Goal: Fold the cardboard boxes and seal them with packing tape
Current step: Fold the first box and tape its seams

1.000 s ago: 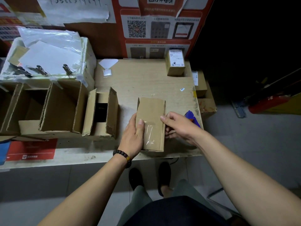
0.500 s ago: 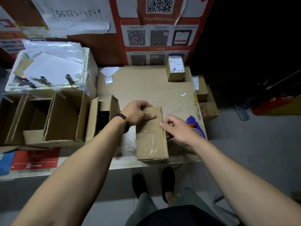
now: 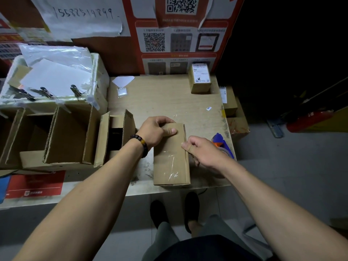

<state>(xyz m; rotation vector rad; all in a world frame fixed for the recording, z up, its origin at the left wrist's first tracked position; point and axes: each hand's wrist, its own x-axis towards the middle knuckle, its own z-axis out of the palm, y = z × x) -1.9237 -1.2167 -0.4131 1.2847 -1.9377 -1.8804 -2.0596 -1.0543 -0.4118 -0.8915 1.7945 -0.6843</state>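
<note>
A small folded cardboard box [image 3: 170,162] lies on the wooden table [image 3: 165,102] near its front edge, with clear tape shining on its top. My left hand [image 3: 156,131] grips the box's far left corner, thumb pressed on top. My right hand [image 3: 203,153] holds the box's right edge, thumb on top and fingers curled down the side. A blue and orange tape dispenser [image 3: 222,145] lies just behind my right hand, partly hidden by it.
Open cardboard boxes [image 3: 66,136] stand in a row to the left. A white foam box [image 3: 98,72] with papers and clips sits behind them. A labelled parcel [image 3: 200,80] stands at the back right. More boxes [image 3: 232,113] sit beyond the table's right edge.
My left hand has moved from the box's near left side to its far left corner. The box has slid toward me. My right hand stays at the right edge.
</note>
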